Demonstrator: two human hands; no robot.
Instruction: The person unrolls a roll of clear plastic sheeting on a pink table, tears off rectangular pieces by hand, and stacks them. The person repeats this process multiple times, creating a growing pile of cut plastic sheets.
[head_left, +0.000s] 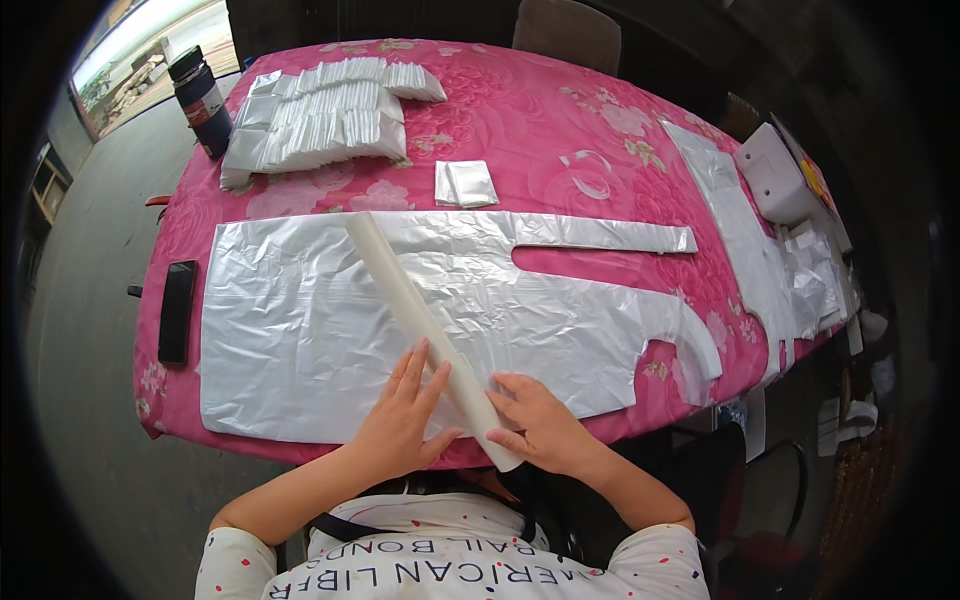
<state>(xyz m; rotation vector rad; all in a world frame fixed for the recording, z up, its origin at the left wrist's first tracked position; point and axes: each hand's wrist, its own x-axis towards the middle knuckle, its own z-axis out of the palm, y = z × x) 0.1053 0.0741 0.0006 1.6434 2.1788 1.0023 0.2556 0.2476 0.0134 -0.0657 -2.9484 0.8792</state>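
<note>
A long off-white bar point(400, 285), perhaps a tube, lies slantwise across a flat silvery-white plastic sheet point(280, 320). The sheet is shaped like an apron, with a long narrow strap at its far right and a curved strap at its near right. My left hand point(400, 415) lies against the bar's left side near its lower end, fingers stretched and spread. From the right, my right hand point(540, 425) touches the bar's lower end with fingers and thumb apart. The bar's near tip reaches the table's front edge.
Several folded plastic packets point(330, 120) are stacked at far left beside a dark bottle point(203, 105). A small folded packet point(466, 184) lies beyond the sheet. A black phone point(177, 313) is at left. More plastic sheeting point(725, 210) and a white box point(775, 175) occupy the right side.
</note>
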